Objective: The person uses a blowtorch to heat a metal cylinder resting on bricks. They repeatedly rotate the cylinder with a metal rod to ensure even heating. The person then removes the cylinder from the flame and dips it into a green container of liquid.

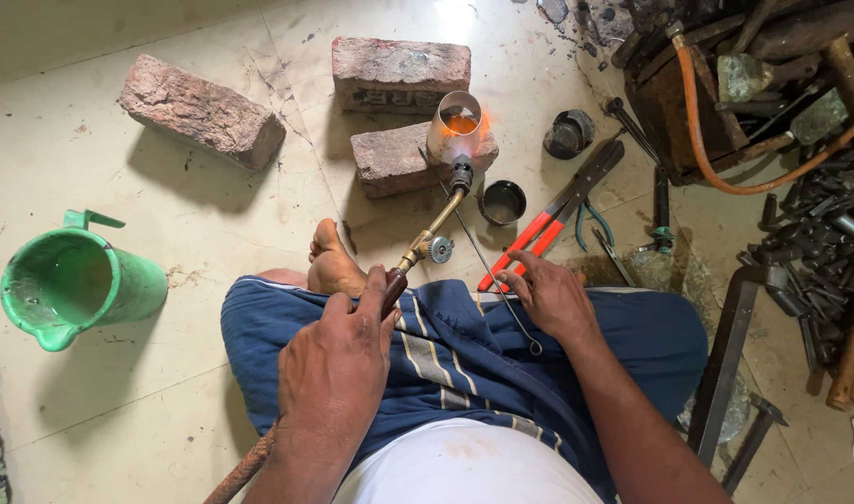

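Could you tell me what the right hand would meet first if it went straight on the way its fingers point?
Probably the red-handled cutters: the right hand points up-left, its fingertips nearly at the handles, though depth is unclear.

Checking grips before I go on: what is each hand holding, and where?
Left hand grips the brass gas torch by its dark handle end. Right hand rests fingertips on the thin metal rod; a closed grip cannot be told.
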A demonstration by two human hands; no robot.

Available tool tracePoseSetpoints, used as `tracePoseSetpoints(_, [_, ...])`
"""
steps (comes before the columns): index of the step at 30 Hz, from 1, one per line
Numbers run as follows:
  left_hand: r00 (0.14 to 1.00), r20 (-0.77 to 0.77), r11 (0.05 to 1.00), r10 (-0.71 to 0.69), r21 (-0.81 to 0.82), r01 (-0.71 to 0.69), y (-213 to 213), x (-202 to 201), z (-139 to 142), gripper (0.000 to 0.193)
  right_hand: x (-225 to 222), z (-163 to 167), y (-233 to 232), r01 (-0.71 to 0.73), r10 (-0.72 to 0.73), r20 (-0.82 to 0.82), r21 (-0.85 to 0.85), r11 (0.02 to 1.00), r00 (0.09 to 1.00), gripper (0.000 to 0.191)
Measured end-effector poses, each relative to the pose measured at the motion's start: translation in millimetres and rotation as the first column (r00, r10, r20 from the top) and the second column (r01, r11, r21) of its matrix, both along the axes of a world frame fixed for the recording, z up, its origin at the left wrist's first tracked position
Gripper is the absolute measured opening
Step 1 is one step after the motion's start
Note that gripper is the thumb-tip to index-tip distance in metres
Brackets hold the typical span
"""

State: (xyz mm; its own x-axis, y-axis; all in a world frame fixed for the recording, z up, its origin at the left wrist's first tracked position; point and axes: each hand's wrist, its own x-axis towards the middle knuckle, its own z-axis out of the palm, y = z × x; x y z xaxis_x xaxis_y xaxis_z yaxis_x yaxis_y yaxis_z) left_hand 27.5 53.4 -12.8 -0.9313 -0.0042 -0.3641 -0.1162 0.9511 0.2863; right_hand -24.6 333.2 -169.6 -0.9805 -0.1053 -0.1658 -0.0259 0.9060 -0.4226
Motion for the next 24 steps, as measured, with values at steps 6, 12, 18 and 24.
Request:
tracePoseSetpoints(6, [1.000,0.007,1.000,0.002,0.009,-0.002,0,-3,-1,0.060,0,-1,0,0.002,-0.002,0.002,-0.010,1.000,1.000,0.050])
tracePoseSetpoints(12, [0.991,-0.125,0.998,0.048,0.056,-0.042,-6,-24,-6,0.057,-1,-3,-1,0.002,-0.002,0.022,-0.009,1.000,1.000,0.052])
tracePoseSetpoints(18, [0.991,-0.096,0.993,0.091,0.081,-0.084,-9,-36,-9,0.053,0,-5,1,0.022,-0.023,0.049,0.017,1.000,0.999,0.052])
tracePoseSetpoints(24, [0.993,-0.062,0.992,0.104,0.081,-0.099,-17,-30,-14,0.055,-4,-9,1,0.000,0.000,0.024,-0.021,1.000,1.000,0.054])
